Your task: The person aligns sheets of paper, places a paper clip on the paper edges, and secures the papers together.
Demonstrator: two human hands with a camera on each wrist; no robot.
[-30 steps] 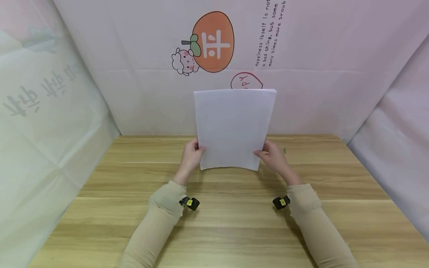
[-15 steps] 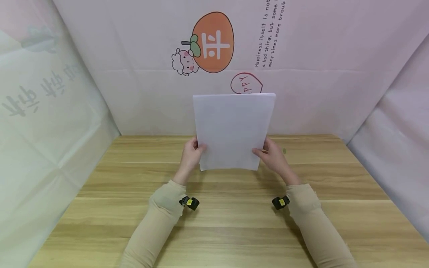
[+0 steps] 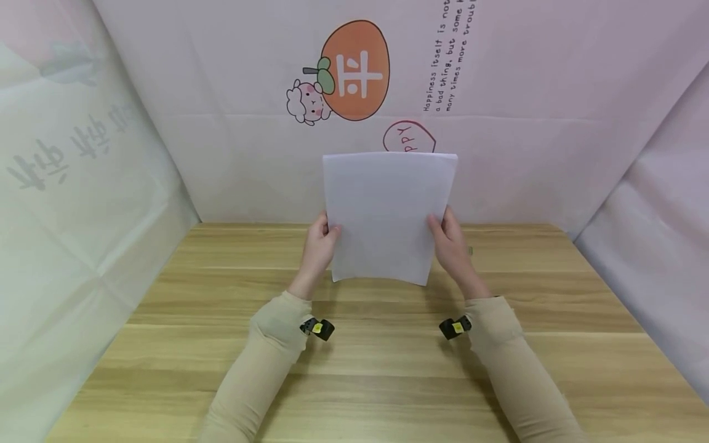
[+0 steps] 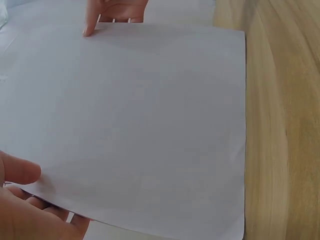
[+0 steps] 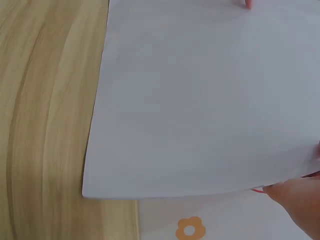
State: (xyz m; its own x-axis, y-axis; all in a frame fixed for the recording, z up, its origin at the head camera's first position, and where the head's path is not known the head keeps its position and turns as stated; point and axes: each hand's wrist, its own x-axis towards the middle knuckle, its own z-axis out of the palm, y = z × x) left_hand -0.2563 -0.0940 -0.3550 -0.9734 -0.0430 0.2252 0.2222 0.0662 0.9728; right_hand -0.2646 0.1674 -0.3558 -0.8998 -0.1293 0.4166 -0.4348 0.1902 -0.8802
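A stack of white paper (image 3: 384,215) stands upright over the far part of the wooden table, its lower edge close to the tabletop. My left hand (image 3: 320,245) grips its left side, thumb on the near face and fingers behind. On the opposite side my right hand (image 3: 451,243) holds it the same way, its thumb pointing up along the face. In the left wrist view the paper (image 4: 140,115) bows slightly between both hands. The right wrist view shows the paper's lower corner and part of the right hand (image 5: 297,202) at the edge; the fingers behind are mostly hidden.
The wooden table (image 3: 376,369) ends at a white printed cloth backdrop (image 3: 244,166), with more cloth on both sides. A small green object (image 3: 471,251) lies just right of the right hand, partly covered. Black cameras are strapped to both wrists.
My right hand has slid up along the paper's side, its thumb now pointing upward. The left hand sits slightly higher too. The paper's top edge is a little lower than one second ago.
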